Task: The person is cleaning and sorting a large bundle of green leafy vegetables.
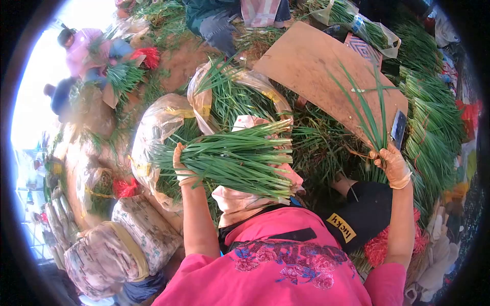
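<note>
My left hand (185,168), in a thin pale glove, is wrapped round the leafy side of a thick bunch of garlic chives (240,158). The bunch lies level before my chest, its pale cut ends to the right. My right hand (394,166), gloved too, pinches a few loose chive stalks (371,120) at their base, the leaves pointing up and fanning out over a brown board (321,66). Just beyond that hand, a dark-bladed knife (398,126) rests at the board's right edge.
An open plastic bag (158,132) of chives stands ahead on the left. Stacked chive bunches (429,122) line the right side. Loose chives (321,143) lie below the board. Red ties (380,245) sit by my right elbow. Other people (84,51) sit at the far left and ahead.
</note>
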The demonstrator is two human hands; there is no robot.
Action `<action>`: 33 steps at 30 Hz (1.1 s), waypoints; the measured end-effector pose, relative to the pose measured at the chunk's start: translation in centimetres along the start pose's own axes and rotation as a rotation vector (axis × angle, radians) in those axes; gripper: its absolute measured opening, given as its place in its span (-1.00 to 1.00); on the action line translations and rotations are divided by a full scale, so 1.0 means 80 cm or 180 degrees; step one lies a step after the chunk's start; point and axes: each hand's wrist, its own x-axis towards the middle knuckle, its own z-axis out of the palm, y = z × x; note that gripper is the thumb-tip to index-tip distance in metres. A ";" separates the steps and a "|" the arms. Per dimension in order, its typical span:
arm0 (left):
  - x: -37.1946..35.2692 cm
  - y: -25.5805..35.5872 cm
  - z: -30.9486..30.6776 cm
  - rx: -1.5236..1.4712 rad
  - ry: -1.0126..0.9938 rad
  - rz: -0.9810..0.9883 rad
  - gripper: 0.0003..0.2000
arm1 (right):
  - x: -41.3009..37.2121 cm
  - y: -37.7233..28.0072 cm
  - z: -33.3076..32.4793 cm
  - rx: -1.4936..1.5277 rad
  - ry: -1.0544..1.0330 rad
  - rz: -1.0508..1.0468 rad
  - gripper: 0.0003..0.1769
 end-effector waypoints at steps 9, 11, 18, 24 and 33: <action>-0.033 0.007 0.060 0.0108 -0.0215 0.0060 -0.73 | 0.013 0.006 0.041 -0.0169 -0.0067 0.0030 -0.59; -0.016 0.002 0.055 0.0140 -0.0266 0.0242 -0.73 | 0.038 0.008 0.044 -0.0337 -0.0345 -0.0093 -0.57; -0.013 -0.016 0.115 -0.0171 -0.1044 -0.0450 -0.70 | 0.135 -0.057 0.256 -0.0657 -0.1167 -0.0145 -0.62; -0.010 -0.010 0.120 -0.0171 -0.0818 -0.0918 -0.72 | 0.196 -0.012 0.342 -0.3019 -0.2131 0.0750 -0.63; -0.044 0.005 0.146 -0.0221 -0.1112 -0.0441 -0.82 | 0.091 -0.012 0.282 -0.3807 -0.0927 -0.1744 -0.71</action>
